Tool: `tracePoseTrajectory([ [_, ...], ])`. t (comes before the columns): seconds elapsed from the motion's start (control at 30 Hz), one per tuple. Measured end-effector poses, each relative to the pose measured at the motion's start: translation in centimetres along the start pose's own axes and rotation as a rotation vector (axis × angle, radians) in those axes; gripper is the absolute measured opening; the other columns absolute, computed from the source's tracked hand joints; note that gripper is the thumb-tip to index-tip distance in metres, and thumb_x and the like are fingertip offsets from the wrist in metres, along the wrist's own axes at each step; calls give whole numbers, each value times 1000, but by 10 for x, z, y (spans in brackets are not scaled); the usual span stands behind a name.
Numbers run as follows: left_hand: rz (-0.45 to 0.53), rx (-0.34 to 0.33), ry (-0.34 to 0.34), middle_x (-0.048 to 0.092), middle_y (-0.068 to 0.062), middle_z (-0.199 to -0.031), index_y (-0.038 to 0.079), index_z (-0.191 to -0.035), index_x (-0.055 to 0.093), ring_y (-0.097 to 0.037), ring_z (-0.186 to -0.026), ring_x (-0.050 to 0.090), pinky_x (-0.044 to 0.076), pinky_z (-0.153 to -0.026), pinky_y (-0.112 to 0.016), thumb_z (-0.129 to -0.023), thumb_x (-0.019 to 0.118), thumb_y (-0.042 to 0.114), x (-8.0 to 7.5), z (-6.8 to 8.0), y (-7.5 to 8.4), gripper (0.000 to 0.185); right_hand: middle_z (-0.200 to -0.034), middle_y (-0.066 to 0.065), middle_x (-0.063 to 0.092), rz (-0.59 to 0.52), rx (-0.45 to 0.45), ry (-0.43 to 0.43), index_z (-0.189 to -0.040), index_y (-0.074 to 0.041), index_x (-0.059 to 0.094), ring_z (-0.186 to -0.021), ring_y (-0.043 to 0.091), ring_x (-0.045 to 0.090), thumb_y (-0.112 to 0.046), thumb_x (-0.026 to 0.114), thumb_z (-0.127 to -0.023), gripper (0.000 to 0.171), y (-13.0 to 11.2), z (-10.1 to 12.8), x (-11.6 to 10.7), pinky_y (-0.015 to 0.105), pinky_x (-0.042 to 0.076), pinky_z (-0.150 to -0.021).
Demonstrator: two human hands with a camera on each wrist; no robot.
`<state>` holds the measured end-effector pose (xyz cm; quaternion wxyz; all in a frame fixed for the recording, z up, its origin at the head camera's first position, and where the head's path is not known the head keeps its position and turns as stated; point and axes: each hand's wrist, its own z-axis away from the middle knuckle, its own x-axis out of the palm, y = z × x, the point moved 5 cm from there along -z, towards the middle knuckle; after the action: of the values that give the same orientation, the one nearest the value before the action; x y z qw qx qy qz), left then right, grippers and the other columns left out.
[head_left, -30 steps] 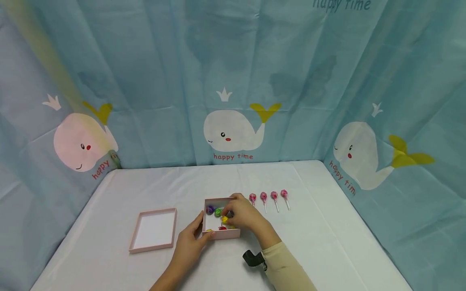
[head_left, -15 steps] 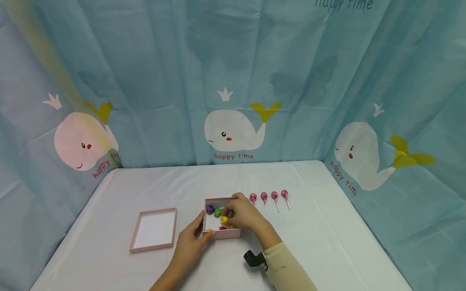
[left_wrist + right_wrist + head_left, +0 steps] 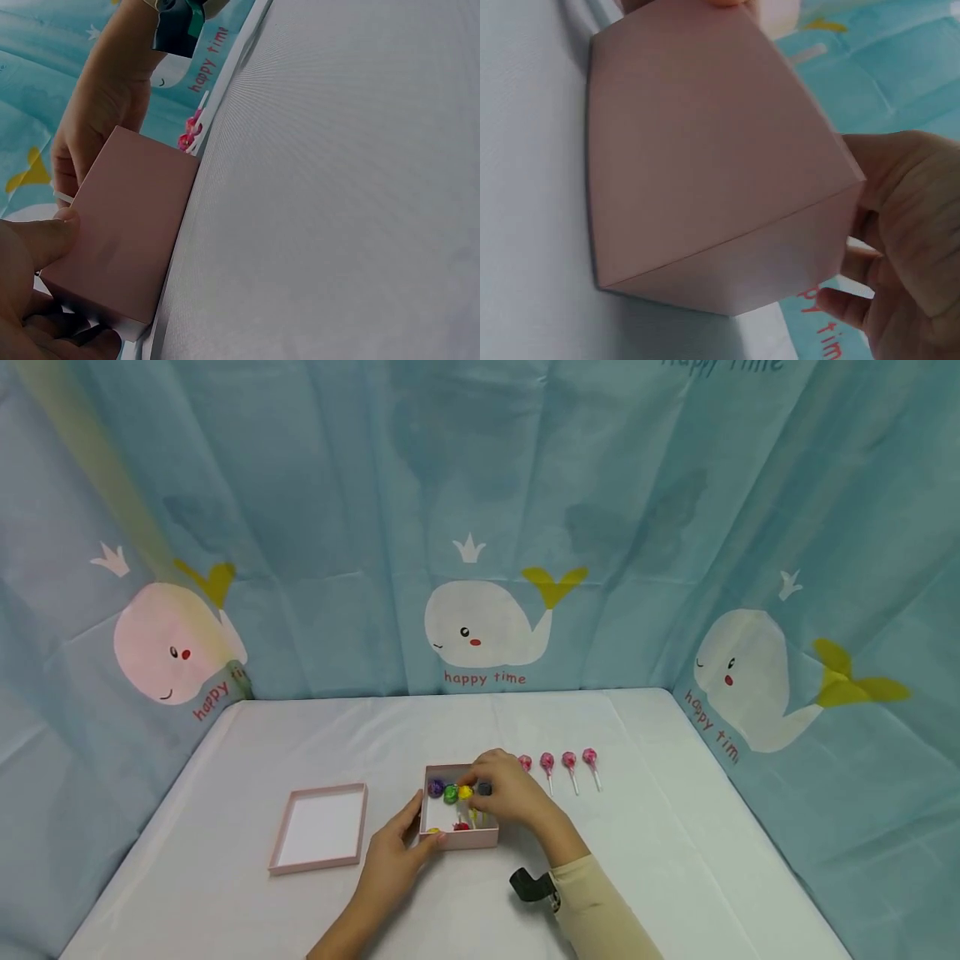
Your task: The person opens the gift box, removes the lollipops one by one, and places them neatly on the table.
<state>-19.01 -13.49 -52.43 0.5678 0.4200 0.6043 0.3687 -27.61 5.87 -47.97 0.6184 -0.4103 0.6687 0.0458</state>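
A small pink box (image 3: 459,840) sits open on the white table. My left hand (image 3: 422,827) grips its near-left corner, thumb on the front wall (image 3: 127,232). Along its far side lie a purple lollipop (image 3: 435,788), a green one (image 3: 450,793), a yellow lollipop (image 3: 465,792) and a dark blue one (image 3: 484,788). A red one (image 3: 461,826) lies by the front wall. My right hand (image 3: 474,783) reaches in from the right, with curled fingertips pinching the yellow lollipop. In the right wrist view the box's outside (image 3: 697,165) fills the frame.
The box's pink lid (image 3: 318,827) lies upturned to the left. Several pink lollipops (image 3: 558,763) lie in a row right of the box, also seen as pink lollipops (image 3: 191,135). Blue whale-print curtains (image 3: 480,568) wall in the table (image 3: 675,843) on three sides.
My right hand has carried the yellow lollipop from the middle of the box to its far side, in line with the purple and green ones. The left hand has stayed on the box.
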Motion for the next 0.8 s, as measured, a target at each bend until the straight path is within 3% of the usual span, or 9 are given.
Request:
tracePoseTrajectory([
  [0.23,-17,1,11,41,-8,-160,10,-157,41,-25,-147,40,43,-114,-34,-86,85,24,-1,-1,1,85,-111,-14,69,-88,41,89,-111,-27,78,-121,12,56,-25,80,-89,21,-3,3,-22,44,48,-110],
  [0.5,-15,-10,21,42,-6,-160,12,-157,42,-23,-147,41,43,-114,-33,-85,85,26,0,0,1,85,-110,-14,67,-111,56,126,-114,-23,77,-117,11,56,-21,77,-92,22,-1,8,-48,45,50,-108],
  [0.8,-1,9,24,41,-9,-160,9,-156,42,-27,-147,39,42,-114,-35,-86,84,24,1,0,1,83,-116,-10,69,-142,51,197,-115,-25,76,-121,15,57,-17,80,-90,27,22,26,-85,47,51,-109],
])
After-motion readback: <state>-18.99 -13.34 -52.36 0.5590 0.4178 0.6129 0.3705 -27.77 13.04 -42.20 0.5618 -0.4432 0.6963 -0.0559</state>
